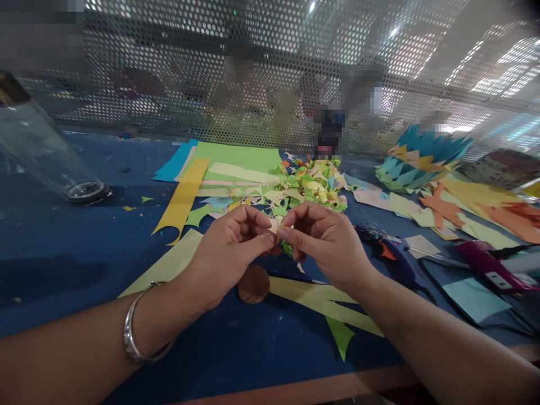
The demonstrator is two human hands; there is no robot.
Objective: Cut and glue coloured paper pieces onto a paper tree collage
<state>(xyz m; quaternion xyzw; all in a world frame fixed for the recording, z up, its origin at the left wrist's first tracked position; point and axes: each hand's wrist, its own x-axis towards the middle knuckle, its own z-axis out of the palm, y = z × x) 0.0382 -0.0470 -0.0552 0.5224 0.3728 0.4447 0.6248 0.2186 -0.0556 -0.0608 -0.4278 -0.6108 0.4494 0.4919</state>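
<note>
My left hand [225,253], with a silver bangle at its wrist, and my right hand [333,244] meet above the middle of the blue table. Thumb and fingers of both are pinched together on a small pale paper piece [274,225], mostly hidden by the fingertips. Just beyond them lies a heap of small curled paper pieces [316,185] in green, yellow and cream. Below my left hand is a round brown disc [253,284]. Pale yellow paper strips [324,306] and a pointed green scrap [340,337] lie under my right wrist.
Green sheets [240,157] and a yellow strip [185,194] lie behind my left hand. A clear glass vessel [46,152] stands far left. On the right are a blue glue gun [392,253], a purple power strip [485,267] with cables, and a layered paper piece [422,160]. Perforated metal [189,67] rises behind.
</note>
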